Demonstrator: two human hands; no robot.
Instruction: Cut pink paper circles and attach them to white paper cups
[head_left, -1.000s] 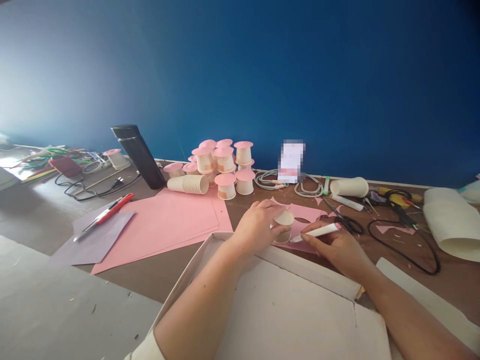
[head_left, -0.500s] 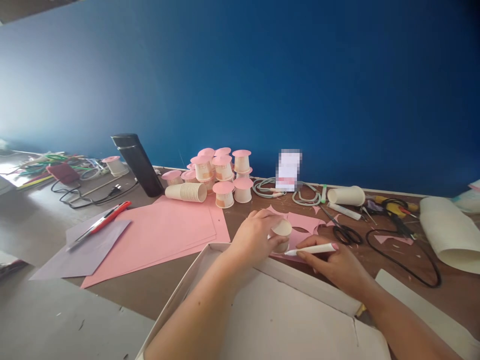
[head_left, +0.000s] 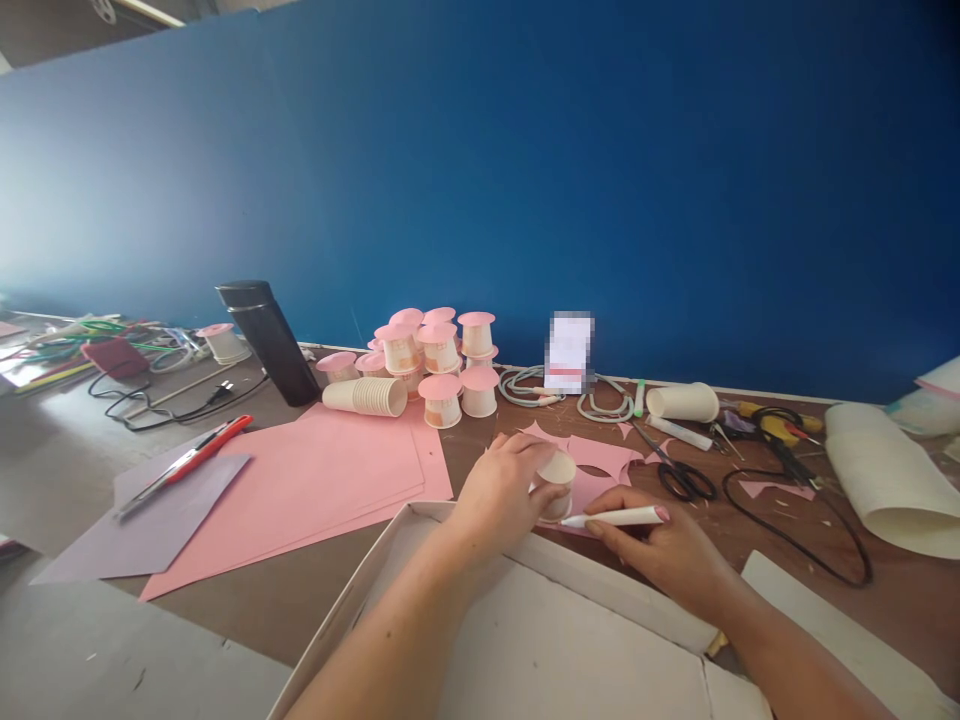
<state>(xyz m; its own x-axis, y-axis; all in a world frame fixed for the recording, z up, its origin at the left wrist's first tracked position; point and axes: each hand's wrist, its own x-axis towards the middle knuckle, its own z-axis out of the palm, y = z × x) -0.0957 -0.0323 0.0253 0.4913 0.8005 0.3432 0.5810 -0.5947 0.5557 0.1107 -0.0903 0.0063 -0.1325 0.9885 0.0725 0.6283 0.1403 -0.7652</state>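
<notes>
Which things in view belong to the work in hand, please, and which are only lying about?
Likely part of the work:
- paper cup, held by the left hand
- white marker pen, held by the right hand
- pink paper with cut-outs
- pink-topped cups

Apparently lying about for now:
- black flask
- red utility knife
- scissors
- black cord with plug
</notes>
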